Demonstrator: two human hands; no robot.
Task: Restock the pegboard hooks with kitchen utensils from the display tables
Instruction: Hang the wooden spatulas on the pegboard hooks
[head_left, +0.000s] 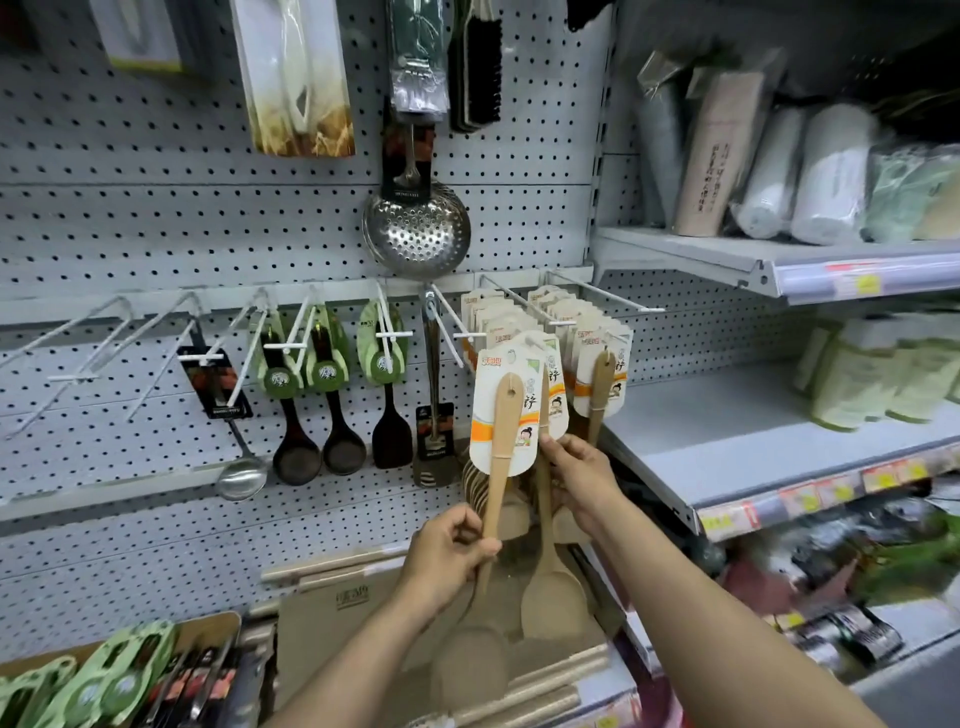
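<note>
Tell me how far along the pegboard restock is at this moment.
Partly done. Two hooks already carry rows of carded wooden spatulas. In hand: the left hand grips the handle of another carded spatula, raised toward a hook, while the right hand holds the hanging ones. Left: several bare hooks on the left, and green-carded utensils waiting in a box below.

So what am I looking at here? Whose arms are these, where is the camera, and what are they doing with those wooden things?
There is no robot: a person wears a camera on the head, looking down at their own arms in a shop aisle. The left hand grips the handle of a carded wooden spatula, lifted towards a hook on the grey pegboard. The right hand touches a second wooden spatula just behind. More hang already, beside dark ladles and a steel skimmer. Below, a table holds packaged utensils.
</note>
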